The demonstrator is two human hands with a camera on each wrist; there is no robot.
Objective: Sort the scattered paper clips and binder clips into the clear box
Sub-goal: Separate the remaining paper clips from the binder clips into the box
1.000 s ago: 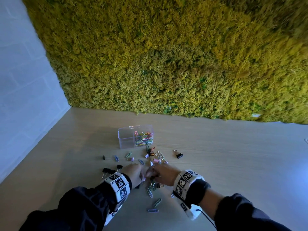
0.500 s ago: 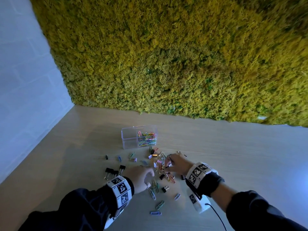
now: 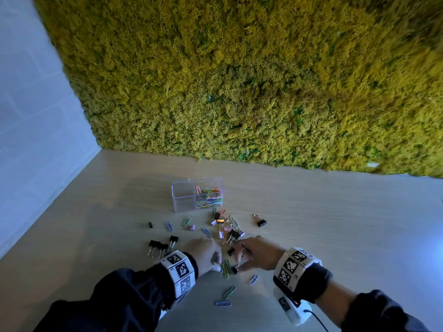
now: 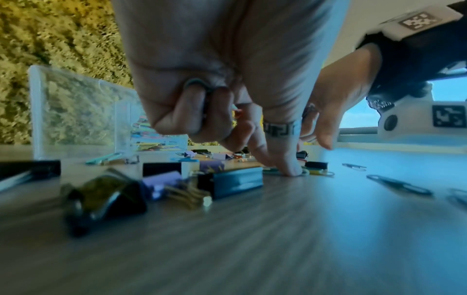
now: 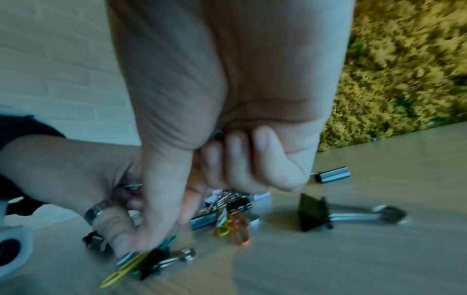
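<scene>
The clear box [image 3: 183, 196] stands on the wooden table; its right compartment holds colourful paper clips [image 3: 209, 198] and its left one looks empty. Several paper clips and binder clips [image 3: 227, 230] lie scattered in front of it. My left hand [image 3: 211, 256] has its outer fingers curled round a teal paper clip [image 4: 196, 82], while its ringed finger [image 4: 285, 159] presses a paper clip flat on the table. My right hand [image 3: 249, 257] curls its fingers round something metallic [image 5: 217, 133], and its thumb [image 5: 156, 209] touches a yellow paper clip [image 5: 121, 267] beside a small black binder clip [image 3: 234, 269].
Black binder clips [image 3: 160, 245] sit left of my left hand, and another [image 3: 261, 222] lies to the right of the pile. Loose paper clips [image 3: 229, 292] lie nearer me. A moss wall [image 3: 239, 92] backs the table; a white wall [image 3: 36, 140] stands at left.
My right hand reached out to the pile half a second ago and has come back beside my left hand. My left hand stayed low on the table.
</scene>
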